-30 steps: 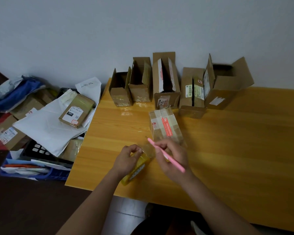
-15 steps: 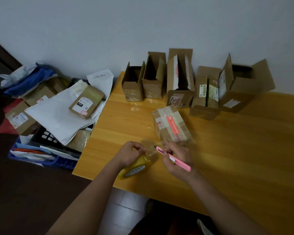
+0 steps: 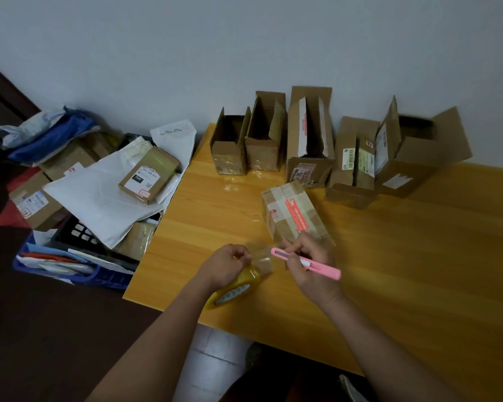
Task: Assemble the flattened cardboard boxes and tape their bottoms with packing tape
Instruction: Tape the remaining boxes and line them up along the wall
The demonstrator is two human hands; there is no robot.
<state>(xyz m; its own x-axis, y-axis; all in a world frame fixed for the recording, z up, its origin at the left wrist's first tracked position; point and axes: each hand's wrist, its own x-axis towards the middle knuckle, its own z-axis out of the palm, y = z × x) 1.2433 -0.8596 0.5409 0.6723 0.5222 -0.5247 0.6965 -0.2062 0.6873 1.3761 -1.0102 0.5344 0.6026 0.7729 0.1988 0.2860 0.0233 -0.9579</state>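
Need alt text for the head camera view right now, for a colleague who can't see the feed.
Over a wooden table, the left hand holds a roll of clear packing tape while the right hand holds a pink utility knife at the stretched tape. A taped box lies just beyond; five open boxes stand along the wall.

Person's left hand grips a yellowish tape roll at the near edge of the wooden table, a clear strip of tape stretched from it toward the taped box. Right hand holds a pink cutter, tip at the strip – blade too small to make out. Five open boxes lined up along the wall. Left of the table – a heap of parcels & white mailers over a blue crate.
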